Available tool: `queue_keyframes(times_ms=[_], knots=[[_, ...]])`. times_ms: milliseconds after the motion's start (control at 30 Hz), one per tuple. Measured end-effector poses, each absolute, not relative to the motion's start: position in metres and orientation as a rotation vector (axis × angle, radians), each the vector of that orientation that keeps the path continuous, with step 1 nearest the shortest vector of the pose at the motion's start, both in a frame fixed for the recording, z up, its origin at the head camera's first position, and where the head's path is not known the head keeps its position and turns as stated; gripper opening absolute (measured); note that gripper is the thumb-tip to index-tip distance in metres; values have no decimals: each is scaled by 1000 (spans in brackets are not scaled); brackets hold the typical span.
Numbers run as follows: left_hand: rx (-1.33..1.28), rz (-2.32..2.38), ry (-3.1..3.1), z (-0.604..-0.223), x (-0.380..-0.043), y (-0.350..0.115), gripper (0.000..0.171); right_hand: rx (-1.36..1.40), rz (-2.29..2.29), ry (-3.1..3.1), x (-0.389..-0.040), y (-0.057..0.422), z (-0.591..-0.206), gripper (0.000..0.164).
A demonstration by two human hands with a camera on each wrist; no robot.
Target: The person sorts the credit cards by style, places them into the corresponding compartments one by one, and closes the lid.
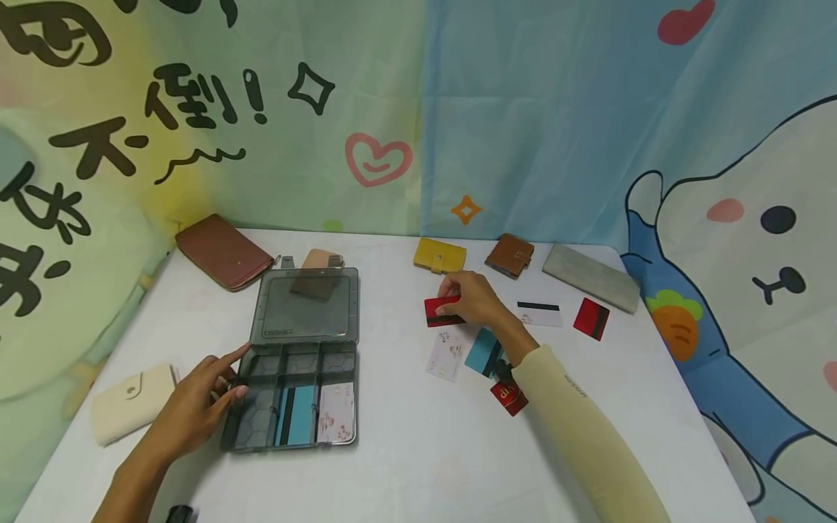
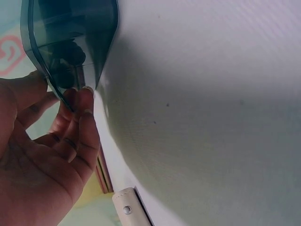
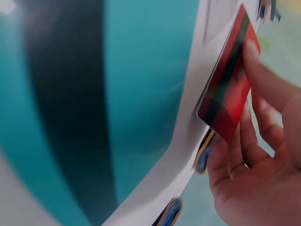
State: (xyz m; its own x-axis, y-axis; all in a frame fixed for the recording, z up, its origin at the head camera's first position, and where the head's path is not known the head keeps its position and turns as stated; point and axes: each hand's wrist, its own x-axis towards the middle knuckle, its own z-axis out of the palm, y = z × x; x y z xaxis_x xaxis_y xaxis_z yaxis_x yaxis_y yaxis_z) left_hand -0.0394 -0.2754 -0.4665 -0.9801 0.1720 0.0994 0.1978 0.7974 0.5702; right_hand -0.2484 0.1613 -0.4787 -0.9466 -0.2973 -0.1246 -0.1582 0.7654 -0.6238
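**Red card (image 3: 230, 70) gripped**

Right hand (image 1: 480, 299) clamps the red card between thumb and fingers, near the yellow wallet (image 1: 439, 256) at the worktop's (image 1: 418, 457) far edge. Left hand (image 1: 192, 407) grips the box (image 1: 255, 414) by its rim, toward the worktop's left edge.

Head view: soft, even light; faint shadow beside sleeve (image 1: 582, 428). Left wrist: table (image 2: 211, 141) dim, shadowed. Right wrist: teal card (image 3: 141, 94) heavily blurred.
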Motion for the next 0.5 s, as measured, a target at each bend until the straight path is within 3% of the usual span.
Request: queue_keyframes(times_ms=[267,500], knots=[[-301,-929,-2941,-465,-40,-274,65,-449,-976,2766,-234,146,-467,16],[-294,-923,-2954,-465,-40,-274,65,-650,-1001,2580,-214,127,-449,31]])
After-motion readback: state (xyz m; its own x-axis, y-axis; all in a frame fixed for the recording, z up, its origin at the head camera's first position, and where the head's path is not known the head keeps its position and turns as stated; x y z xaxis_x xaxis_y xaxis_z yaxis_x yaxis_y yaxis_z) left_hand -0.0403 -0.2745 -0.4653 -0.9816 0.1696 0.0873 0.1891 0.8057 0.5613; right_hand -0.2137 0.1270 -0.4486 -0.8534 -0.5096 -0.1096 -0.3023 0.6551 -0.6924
